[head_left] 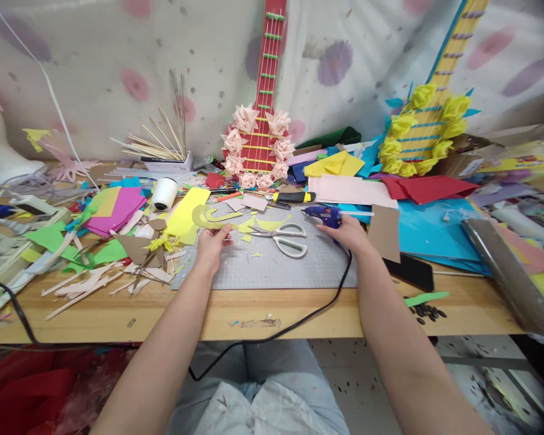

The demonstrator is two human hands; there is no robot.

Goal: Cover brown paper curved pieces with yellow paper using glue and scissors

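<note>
My left hand [213, 246] pinches a curved yellow paper strip [202, 216] above the left part of a grey cutting mat [240, 273]. In my right hand [347, 233] is a blue hot glue gun [320, 213], its nozzle pointing left and a clear glue stick [359, 212] coming out of its back. Its black cord [320, 317] runs over the table edge. Between the hands lie scissors with pale handles [290, 246], blades to the left, among yellow paper scraps [272, 224]. Behind them rests a yellow and black utility knife [294, 197].
A red paper guitar [257, 145] with pink flowers and a yellow one [424, 130] lean at the back. Coloured sheets and scraps [77, 281] cover the left side. Blue card [435, 226], a black phone [410, 270] and a wrapped roll [510, 275] lie right. A white roll [164, 193] stands left.
</note>
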